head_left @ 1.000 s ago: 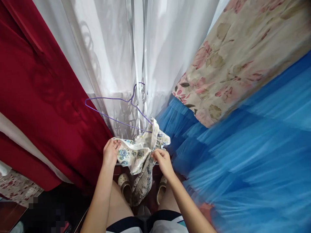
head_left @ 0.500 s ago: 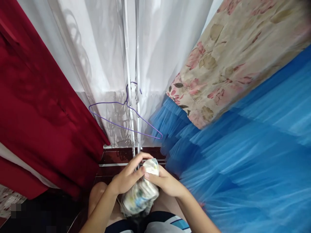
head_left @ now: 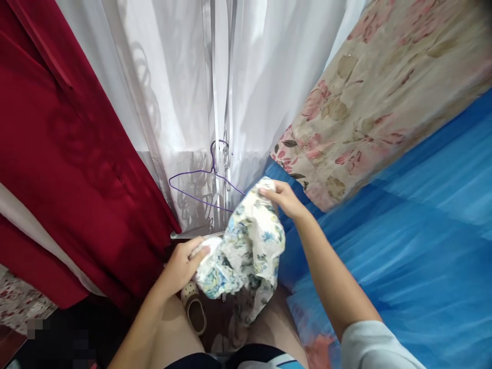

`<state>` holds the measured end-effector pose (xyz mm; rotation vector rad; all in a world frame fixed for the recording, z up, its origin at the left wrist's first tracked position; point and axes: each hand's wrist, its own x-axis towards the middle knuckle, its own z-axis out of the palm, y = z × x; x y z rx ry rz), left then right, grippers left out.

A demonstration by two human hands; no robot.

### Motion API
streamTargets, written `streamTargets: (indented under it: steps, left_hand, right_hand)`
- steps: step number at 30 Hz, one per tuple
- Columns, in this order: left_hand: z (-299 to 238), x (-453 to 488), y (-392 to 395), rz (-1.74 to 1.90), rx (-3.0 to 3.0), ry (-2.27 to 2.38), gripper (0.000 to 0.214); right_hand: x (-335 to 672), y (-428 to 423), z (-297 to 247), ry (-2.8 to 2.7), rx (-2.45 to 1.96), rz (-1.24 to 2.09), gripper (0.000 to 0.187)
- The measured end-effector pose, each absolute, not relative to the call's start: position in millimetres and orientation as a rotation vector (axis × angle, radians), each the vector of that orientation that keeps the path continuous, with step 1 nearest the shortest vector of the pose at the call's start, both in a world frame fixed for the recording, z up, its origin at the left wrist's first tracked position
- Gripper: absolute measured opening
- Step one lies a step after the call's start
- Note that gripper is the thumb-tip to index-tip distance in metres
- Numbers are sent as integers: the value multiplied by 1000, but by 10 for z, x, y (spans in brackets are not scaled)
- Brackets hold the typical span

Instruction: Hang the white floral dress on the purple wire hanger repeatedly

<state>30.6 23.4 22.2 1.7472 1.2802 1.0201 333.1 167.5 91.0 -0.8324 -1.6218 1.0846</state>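
A white garment with a blue, green and yellow floral print [head_left: 255, 233] hangs between my two hands, crumpled and partly unfolded. My left hand [head_left: 188, 259] pinches its lower left end, thumb on top. Higher up on the right, my right hand [head_left: 282, 197] grips the upper corner between thumb and fingers. The garment's loose middle droops toward my knees; its exact kind does not show. Behind it hangs a purple wire hanger [head_left: 192, 197], its right end hidden by the cloth.
Red cloth [head_left: 77, 154] hangs at the left, and a white curtain [head_left: 172, 92] at the back. On the right are a beige floral cloth [head_left: 357, 113] and a blue ruffled tulle garment [head_left: 403, 230]. A clog shoe [head_left: 196, 312] lies on the floor by my left leg.
My hands have moved apart and upward, the right one most. The bundled garment is now spread out between them. The view has shifted slightly, and the clog shows.
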Motion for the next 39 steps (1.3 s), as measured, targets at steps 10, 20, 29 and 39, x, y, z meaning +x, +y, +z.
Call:
streamTargets:
  steps: [10,20,29,39]
  left_hand:
    - [245,-859,626,482,2124,1282,40]
    - [731,-1371,1803,654,2547,1818,23]
    - [594,-1202,2080,541,2489,1991,19]
    - [980,-856,1939,1022,2562,1917,30]
  right_hand:
    - [2800,1668,935,-1521,-716,1511,39]
    - [2764,1545,1038,-1388,-723,1682,41]
    - [2696,1576,901,-1306,-670,1738,40]
    - [2731,1633,877,-1327,-746,1772,32]
